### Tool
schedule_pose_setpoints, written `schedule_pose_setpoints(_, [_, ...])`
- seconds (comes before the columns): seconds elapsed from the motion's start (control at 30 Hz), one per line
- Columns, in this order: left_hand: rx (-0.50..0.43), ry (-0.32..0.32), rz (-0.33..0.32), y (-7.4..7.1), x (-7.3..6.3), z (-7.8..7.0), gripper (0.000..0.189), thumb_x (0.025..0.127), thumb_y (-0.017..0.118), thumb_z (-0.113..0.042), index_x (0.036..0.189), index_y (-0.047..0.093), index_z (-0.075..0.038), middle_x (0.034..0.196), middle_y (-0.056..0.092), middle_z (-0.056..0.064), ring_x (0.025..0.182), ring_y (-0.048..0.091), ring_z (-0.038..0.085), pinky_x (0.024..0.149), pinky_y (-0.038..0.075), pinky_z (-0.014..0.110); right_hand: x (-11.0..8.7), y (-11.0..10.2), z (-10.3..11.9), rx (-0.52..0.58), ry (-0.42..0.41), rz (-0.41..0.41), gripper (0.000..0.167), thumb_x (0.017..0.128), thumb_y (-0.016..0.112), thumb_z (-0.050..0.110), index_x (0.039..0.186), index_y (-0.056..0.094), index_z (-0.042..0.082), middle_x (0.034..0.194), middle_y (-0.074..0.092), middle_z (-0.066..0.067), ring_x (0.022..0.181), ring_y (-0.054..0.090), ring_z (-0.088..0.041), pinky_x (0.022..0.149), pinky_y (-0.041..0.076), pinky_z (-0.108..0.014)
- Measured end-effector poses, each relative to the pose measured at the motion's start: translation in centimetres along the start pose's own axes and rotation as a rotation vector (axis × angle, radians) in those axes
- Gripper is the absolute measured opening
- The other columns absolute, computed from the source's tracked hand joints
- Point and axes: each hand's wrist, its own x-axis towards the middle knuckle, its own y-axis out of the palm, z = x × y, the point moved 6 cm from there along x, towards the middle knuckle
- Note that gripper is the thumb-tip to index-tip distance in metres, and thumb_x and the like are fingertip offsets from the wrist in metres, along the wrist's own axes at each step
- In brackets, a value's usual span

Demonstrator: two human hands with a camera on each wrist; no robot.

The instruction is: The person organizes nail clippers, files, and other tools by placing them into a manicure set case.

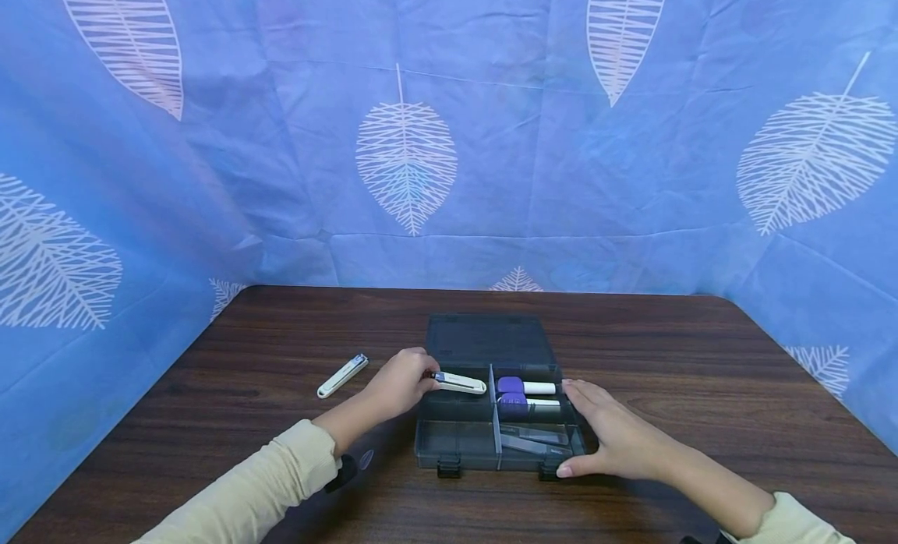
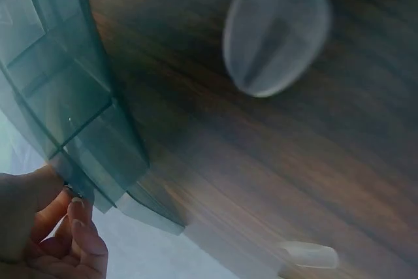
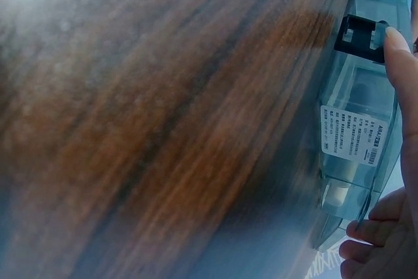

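My left hand (image 1: 403, 384) pinches the lever end of a white nail clipper (image 1: 461, 383), which lies level over the back left compartment of a dark see-through plastic box (image 1: 459, 444). At the box's right side is my right hand (image 1: 624, 435), its extended fingers touching the wall and its thumb at the front latch (image 3: 361, 38). Two nail polish bottles (image 1: 512, 385) with purple bodies and white caps fill the back right compartment. Flat grey strips (image 1: 529, 444) lie in the front right one. In the left wrist view, fingers (image 2: 78, 227) mostly hide the held clipper.
A second white nail clipper (image 1: 342, 376) lies on the brown wooden table (image 1: 281, 326), left of the box. The box's lid (image 1: 487, 337) is folded back behind it. A blue leaf-patterned cloth (image 1: 491, 170) hangs around the table's back and sides.
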Motion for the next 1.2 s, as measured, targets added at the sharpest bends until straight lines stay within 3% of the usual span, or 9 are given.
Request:
schedule_pose_setpoints(0.17, [0.117, 0.009, 0.019, 0.6, 0.6, -0.3, 0.011, 0.084, 0.067, -0.012, 0.087, 0.071, -0.002, 0.078, 0.061, 0.005, 0.065, 0.051, 0.010, 0.055, 0.044, 0.021, -0.1, -0.1, 0.1, -0.007, 0.000, -0.005, 0.110, 0.068, 0.068, 0.063, 0.141, 0.028, -0.008, 0.144, 0.030, -0.031, 0.131, 0.029, -0.051, 0.094, 0.034, -0.066])
schedule_pose_setpoints(0.3, [0.187, -0.056, 0.066, 0.8, 1.1, -0.4, 0.011, 0.083, 0.068, -0.014, 0.084, 0.073, -0.004, 0.077, 0.065, 0.004, 0.063, 0.054, 0.008, 0.054, 0.045, 0.020, -0.1, -0.1, 0.1, -0.012, -0.002, -0.008, 0.110, 0.068, 0.068, 0.063, 0.141, 0.029, -0.008, 0.143, 0.031, -0.031, 0.130, 0.029, -0.051, 0.094, 0.034, -0.066])
schedule_pose_setpoints(0.43, [0.271, -0.116, 0.147, 1.2, 1.5, -0.5, 0.012, 0.082, 0.069, -0.014, 0.073, 0.070, -0.007, 0.064, 0.063, 0.000, 0.052, 0.047, 0.006, 0.049, 0.040, 0.019, 0.0, -0.1, 0.0, -0.019, -0.004, -0.012, 0.109, 0.068, 0.068, 0.064, 0.141, 0.029, -0.008, 0.143, 0.031, -0.031, 0.130, 0.029, -0.051, 0.094, 0.034, -0.067])
schedule_pose_setpoints(0.53, [0.368, -0.118, 0.179, 1.4, 1.8, -0.6, 0.019, 0.082, 0.070, -0.016, 0.064, 0.065, -0.010, 0.054, 0.054, -0.002, 0.047, 0.039, 0.006, 0.045, 0.035, 0.018, -0.1, -0.1, 0.0, -0.019, -0.003, -0.011, 0.110, 0.068, 0.068, 0.064, 0.141, 0.029, -0.008, 0.143, 0.031, -0.031, 0.130, 0.029, -0.050, 0.094, 0.034, -0.066])
schedule_pose_setpoints(0.67, [0.429, -0.111, 0.174, 1.4, 1.9, -0.8, 0.019, 0.083, 0.069, -0.017, 0.066, 0.064, -0.012, 0.055, 0.053, -0.003, 0.048, 0.041, 0.006, 0.045, 0.036, 0.019, -0.1, -0.1, 0.0, -0.008, 0.003, -0.003, 0.110, 0.068, 0.068, 0.064, 0.141, 0.028, -0.008, 0.143, 0.031, -0.032, 0.131, 0.029, -0.051, 0.094, 0.033, -0.066])
schedule_pose_setpoints(0.83, [0.335, -0.077, 0.079, 0.8, 1.4, -0.7, 0.009, 0.082, 0.071, -0.019, 0.081, 0.072, -0.011, 0.072, 0.067, 0.000, 0.060, 0.058, 0.009, 0.051, 0.047, 0.022, -0.1, -0.1, 0.1, 0.002, 0.005, 0.004, 0.110, 0.068, 0.067, 0.064, 0.142, 0.027, -0.008, 0.144, 0.030, -0.031, 0.131, 0.028, -0.051, 0.095, 0.032, -0.066])
schedule_pose_setpoints(0.97, [0.238, -0.026, -0.051, -0.2, 0.7, -0.4, 0.019, 0.081, 0.071, -0.021, 0.095, 0.073, -0.009, 0.088, 0.070, 0.003, 0.075, 0.065, 0.013, 0.061, 0.053, 0.026, -0.1, -0.1, 0.1, 0.004, 0.001, 0.003, 0.110, 0.069, 0.068, 0.063, 0.142, 0.027, -0.008, 0.144, 0.030, -0.031, 0.131, 0.028, -0.051, 0.095, 0.032, -0.066])
schedule_pose_setpoints(1.2, [0.100, -0.012, -0.286, -2.5, -1.1, 0.7, 0.018, 0.077, 0.074, -0.019, 0.091, 0.072, -0.008, 0.085, 0.068, 0.003, 0.072, 0.064, 0.013, 0.060, 0.053, 0.025, -0.1, -0.1, 0.1, 0.004, 0.003, 0.000, 0.110, 0.069, 0.067, 0.064, 0.142, 0.027, -0.008, 0.144, 0.030, -0.031, 0.131, 0.028, -0.051, 0.095, 0.033, -0.066])
